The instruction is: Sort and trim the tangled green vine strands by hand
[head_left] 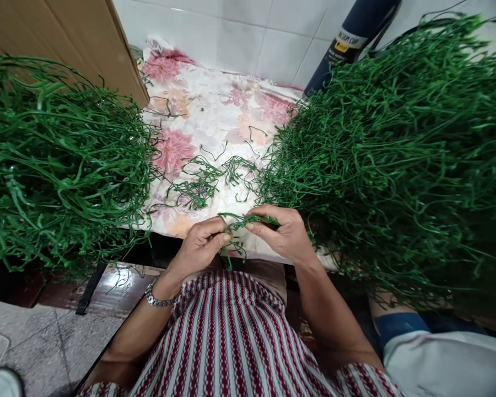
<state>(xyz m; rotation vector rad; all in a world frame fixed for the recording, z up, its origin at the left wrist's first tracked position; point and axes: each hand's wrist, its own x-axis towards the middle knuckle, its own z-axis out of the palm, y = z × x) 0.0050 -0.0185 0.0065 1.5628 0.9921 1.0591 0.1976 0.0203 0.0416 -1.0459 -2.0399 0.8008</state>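
Green sprigs, seemingly plastic, are pinched in left hand and right hand; tangled heap at two o'clock.

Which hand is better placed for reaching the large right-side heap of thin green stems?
Probably the right hand: it is nearer this large heap of thin green stems. The left hand is farther away. Both pinch a small cluster of stringy green stems, so neither is free.

Left hand and right hand pinch green stems above the flowered cloth, between two green heaps.
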